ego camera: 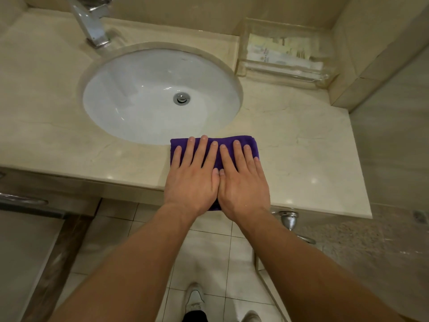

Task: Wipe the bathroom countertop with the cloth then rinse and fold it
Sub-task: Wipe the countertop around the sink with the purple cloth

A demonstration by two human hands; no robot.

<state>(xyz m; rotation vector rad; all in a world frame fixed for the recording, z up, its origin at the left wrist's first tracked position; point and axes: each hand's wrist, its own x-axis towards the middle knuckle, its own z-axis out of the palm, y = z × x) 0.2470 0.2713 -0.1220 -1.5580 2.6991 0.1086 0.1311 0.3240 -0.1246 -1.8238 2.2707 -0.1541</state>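
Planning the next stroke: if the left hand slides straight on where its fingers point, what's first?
Beyond the cloth, the left hand would likely reach the near rim of the sink.

1. A folded purple cloth lies on the beige marble countertop, just in front of the white oval sink.
2. The left hand and right hand press flat on it, thumbs touching.
3. A chrome faucet stands behind the sink.

Two hands, left hand and right hand, one cloth, one sink, one faucet
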